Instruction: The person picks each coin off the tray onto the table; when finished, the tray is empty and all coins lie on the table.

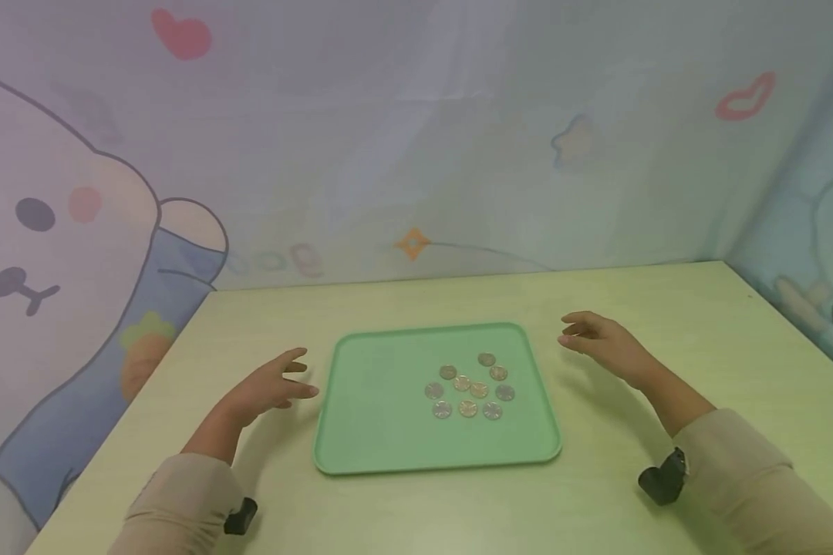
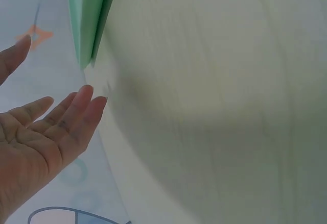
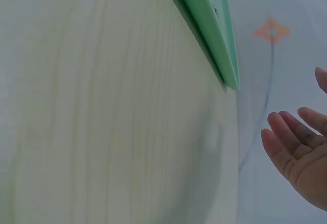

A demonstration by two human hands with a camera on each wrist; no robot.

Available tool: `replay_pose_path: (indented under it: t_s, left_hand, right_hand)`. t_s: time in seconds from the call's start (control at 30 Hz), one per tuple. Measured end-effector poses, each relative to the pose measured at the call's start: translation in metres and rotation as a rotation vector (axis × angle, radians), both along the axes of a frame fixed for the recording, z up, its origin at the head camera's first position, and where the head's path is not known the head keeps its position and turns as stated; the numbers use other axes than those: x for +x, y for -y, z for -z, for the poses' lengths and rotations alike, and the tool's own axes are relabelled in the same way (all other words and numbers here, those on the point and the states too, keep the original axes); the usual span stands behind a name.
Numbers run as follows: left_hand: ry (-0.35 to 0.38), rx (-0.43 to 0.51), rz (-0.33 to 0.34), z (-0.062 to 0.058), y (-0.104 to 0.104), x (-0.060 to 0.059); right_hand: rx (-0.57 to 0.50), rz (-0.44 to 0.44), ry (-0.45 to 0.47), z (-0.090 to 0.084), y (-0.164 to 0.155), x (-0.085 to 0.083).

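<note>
A green rectangular tray (image 1: pixel 382 432) lies on the table, and several coins (image 1: pixel 468 408), some silver and some golden, are spread flat over its right half. To the left of the tray my left hand (image 1: pixel 267 389) hovers above the table with loosely bent fingers and nothing in them. Past the tray's right edge, my right hand (image 1: pixel 600 343) is also held in the air, relaxed and holding nothing. Both wrist views show the palm of the left hand (image 2: pixel 46 137) and of the right hand (image 3: pixel 301 147) apart from the tray's edge.
The pale wooden table (image 1: pixel 416 512) extends around the tray on all sides. Behind it hangs a light cloth backdrop (image 1: pixel 389 154) printed with a bear, hearts and stars. A black strap device (image 1: pixel 664 478) sits at the right cuff, another device (image 1: pixel 241 516) at the left.
</note>
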State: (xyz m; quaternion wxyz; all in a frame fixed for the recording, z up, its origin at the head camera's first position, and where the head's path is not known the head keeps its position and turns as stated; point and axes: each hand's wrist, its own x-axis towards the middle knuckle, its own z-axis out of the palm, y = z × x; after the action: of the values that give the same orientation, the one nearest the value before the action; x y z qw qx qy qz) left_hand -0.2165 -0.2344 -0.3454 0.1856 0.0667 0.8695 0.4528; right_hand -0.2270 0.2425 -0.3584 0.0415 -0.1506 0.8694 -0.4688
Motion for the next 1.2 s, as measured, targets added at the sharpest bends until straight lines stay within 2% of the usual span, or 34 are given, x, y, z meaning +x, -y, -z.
replay_pose_path:
  t_s: [0.17,0.53,0.8,1.0,1.2]
  left_hand:
    - [0.054,0.057,0.017,0.005,0.000,-0.001]
    - [0.107,0.122,-0.004,0.017,0.000,-0.004]
    - [0.132,0.157,0.018,0.019,-0.008,-0.004]
    - [0.136,0.168,0.009,0.022,-0.008,-0.004]
    - [0.109,0.157,-0.021,0.027,-0.007,-0.002]
  right_hand:
    - [-0.091,-0.066,0.051,0.002,0.010,-0.008]
    - [-0.141,-0.098,0.134,0.004,0.032,-0.026]
    - [-0.152,-0.107,0.180,0.010,0.047,-0.037]
    - [-0.126,-0.128,0.208,0.014,0.058,-0.043]
    - [-0.083,-0.171,0.219,0.015,0.070,-0.044]
